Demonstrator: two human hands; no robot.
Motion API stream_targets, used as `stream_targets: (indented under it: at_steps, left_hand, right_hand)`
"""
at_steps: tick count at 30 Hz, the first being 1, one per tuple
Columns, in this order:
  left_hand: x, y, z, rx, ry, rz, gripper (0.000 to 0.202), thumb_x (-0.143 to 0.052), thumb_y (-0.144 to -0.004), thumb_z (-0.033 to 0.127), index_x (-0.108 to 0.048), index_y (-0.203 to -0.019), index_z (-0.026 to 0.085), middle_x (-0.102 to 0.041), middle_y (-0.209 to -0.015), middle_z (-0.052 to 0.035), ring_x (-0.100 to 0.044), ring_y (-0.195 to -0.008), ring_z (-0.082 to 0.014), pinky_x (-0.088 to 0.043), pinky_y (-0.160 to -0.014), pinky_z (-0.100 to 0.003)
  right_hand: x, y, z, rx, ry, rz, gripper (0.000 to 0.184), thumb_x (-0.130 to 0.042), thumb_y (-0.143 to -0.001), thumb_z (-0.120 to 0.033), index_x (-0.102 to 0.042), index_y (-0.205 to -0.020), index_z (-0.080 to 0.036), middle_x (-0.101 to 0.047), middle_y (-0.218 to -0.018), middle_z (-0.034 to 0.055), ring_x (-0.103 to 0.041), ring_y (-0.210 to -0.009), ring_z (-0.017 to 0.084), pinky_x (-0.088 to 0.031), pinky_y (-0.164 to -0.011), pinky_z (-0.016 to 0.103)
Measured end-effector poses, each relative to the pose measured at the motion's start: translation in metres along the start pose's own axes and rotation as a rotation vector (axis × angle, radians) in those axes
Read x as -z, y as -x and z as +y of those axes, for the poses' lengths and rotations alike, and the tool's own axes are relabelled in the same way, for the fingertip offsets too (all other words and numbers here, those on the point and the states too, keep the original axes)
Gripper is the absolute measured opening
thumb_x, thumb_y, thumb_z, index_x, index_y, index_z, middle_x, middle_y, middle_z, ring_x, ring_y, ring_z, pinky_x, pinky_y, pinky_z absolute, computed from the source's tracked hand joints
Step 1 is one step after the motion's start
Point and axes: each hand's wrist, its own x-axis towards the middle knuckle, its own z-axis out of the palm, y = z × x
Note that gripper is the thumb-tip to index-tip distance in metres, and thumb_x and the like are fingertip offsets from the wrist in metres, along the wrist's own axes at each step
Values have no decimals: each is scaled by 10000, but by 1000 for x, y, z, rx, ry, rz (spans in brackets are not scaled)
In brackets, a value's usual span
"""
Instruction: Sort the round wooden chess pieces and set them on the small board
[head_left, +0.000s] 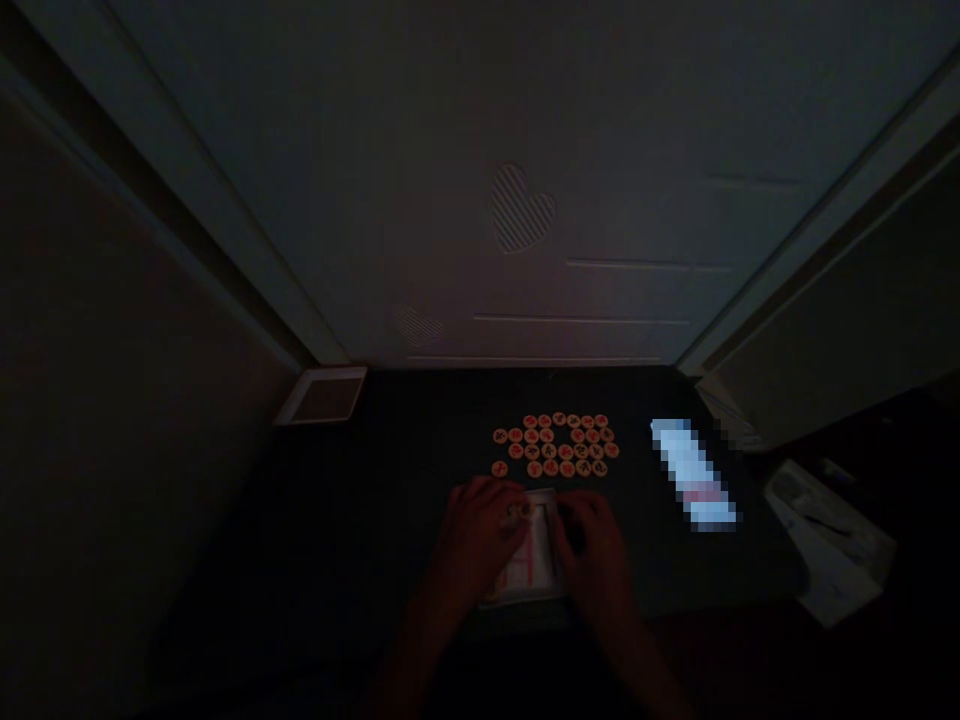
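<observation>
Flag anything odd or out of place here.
Round pieces lie in rows; one stray piece sits apart at their near-left corner. Left hand and right hand rest on the white box. Too dark to judge damage.

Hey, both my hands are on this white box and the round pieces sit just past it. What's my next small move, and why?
Probably reach your right hand forward to the nearest of the round pieces. They lie in a cluster just beyond the white box, apart from it, and your left hand rests on the box to steady it.
</observation>
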Motion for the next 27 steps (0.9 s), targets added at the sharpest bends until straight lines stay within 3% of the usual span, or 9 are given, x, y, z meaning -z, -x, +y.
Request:
stream_targets:
  at_steps: [9,16,24,27]
  left_hand:
    - [-5,0,-4,-14,-16,20,198,-677,-880,219,-704,-1063,288,-728,-1176,-8,-601,-1122,-257,-410,-951,-433]
    - [9,-2,-9,-21,-7,97,146,-655,-906,260,-712,-1038,288,-700,-1216,-14,-595,-1155,-251,-432,-980,-435]
    - [30,-51,-35,93,46,283,165,-556,-966,274,-694,-1046,233,-743,-1080,-36,-661,-1046,-218,-488,-952,-380]
    - [30,-70,-44,142,72,267,192,-547,-969,305,-707,-1040,226,-758,-1051,-40,-690,-991,-212,-513,-895,-349]
  right_hand:
    - [-1,3,-3,-75,-137,2,164,-560,-975,-307,-699,-1020,-234,-675,-947,64,-658,-841,194,-551,-753,305]
    - [15,3,18,-131,-160,83,237,-560,-965,-395,-712,-1030,-226,-719,-972,83,-680,-880,227,-552,-764,340]
    - [31,-2,49,-275,-157,159,306,-557,-952,-434,-694,-1111,-212,-728,-1061,102,-682,-951,260,-537,-824,389]
    - [30,-1,52,-280,-185,161,317,-557,-947,-444,-693,-1111,-209,-730,-1055,107,-683,-957,267,-537,-823,394]
